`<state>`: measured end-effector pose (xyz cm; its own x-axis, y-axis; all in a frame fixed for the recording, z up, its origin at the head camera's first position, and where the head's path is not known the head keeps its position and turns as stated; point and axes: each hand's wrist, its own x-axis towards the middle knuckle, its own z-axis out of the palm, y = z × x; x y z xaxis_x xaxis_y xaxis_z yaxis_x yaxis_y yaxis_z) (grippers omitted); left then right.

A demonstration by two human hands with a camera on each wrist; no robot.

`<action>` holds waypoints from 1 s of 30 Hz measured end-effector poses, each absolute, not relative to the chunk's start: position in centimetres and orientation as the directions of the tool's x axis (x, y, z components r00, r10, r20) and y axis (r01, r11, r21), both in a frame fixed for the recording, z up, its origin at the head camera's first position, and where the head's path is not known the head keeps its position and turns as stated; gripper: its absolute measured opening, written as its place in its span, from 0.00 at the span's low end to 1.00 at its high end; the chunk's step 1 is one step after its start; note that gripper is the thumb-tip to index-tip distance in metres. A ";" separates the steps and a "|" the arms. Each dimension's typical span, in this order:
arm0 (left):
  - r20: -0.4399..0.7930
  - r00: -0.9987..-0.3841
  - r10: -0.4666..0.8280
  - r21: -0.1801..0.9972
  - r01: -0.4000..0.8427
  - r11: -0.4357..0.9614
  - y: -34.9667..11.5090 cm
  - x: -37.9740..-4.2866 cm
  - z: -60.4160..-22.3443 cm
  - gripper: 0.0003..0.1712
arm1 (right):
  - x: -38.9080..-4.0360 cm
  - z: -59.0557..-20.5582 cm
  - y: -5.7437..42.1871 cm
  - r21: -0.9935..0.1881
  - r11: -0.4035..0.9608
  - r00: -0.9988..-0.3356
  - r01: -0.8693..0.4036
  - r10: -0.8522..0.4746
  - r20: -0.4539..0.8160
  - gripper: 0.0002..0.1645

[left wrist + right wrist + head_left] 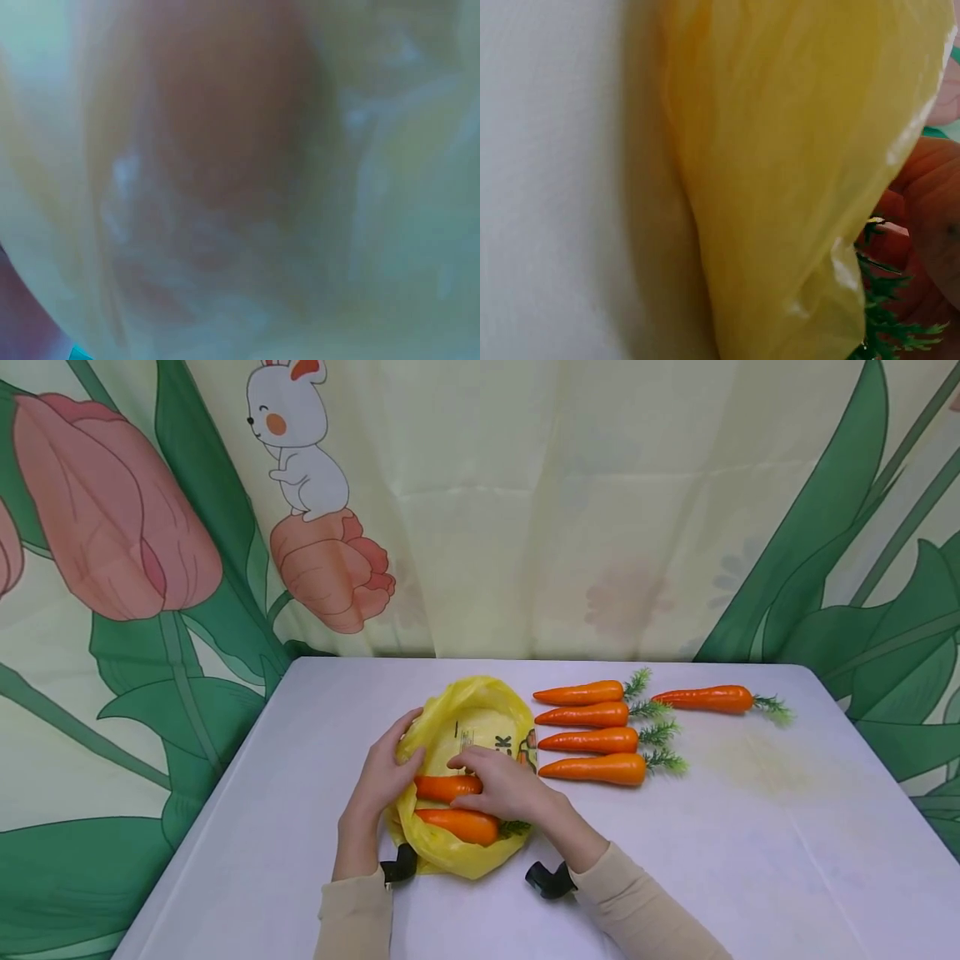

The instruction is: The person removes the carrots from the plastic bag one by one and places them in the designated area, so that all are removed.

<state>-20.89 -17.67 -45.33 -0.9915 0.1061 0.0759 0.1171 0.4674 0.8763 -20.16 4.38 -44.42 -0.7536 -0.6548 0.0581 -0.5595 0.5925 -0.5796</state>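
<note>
A yellow plastic bag [480, 864] lies with its mouth spread wide, and two orange carrots are inside it. My left hand [382, 772] holds the bag's left rim, thumb over the inner side and fingers on the outside. My right hand [510, 785] reaches into the mouth, with thumb and fingers around the thick end of the upper carrot [442, 788]. Its leafy top is hidden by the hand. Nearer me lies the lower carrot [461, 825], its green leaves partly visible. The bag's film fills the left wrist view; the right wrist view shows green leaves [889, 300] beside the right hand.
On the white table [750, 860], several carrots lie in a column right of the bag, including a front one [596, 769], tips pointing left. Another carrot [708, 698] lies farther right. A patterned curtain [600, 510] hangs behind the table's far edge.
</note>
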 end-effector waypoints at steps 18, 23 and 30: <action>0.087 -0.989 0.117 0.876 0.132 0.463 -17.6 -20.8 -45.4 0.35 | -20.9 -44.6 5.3 -0.525 0.644 -0.756 -0.557 -0.655 -0.001 0.25; 0.106 -0.987 0.119 0.872 0.149 0.467 -17.6 -20.8 -45.4 0.34 | -21.0 -44.5 5.4 -0.534 0.644 -0.752 -0.548 -0.658 -0.022 0.26; 0.103 -0.988 0.112 0.864 0.144 0.482 -17.6 -20.8 -45.3 0.34 | -21.1 -44.2 5.6 -0.533 0.633 -0.737 -0.562 -0.675 -0.025 0.26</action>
<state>-20.83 -17.55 -45.26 -0.9884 0.1118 0.1026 0.1442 0.4817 0.8644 -21.06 5.57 -44.25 -0.7373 -0.6751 -0.0248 -0.5615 0.6329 -0.5331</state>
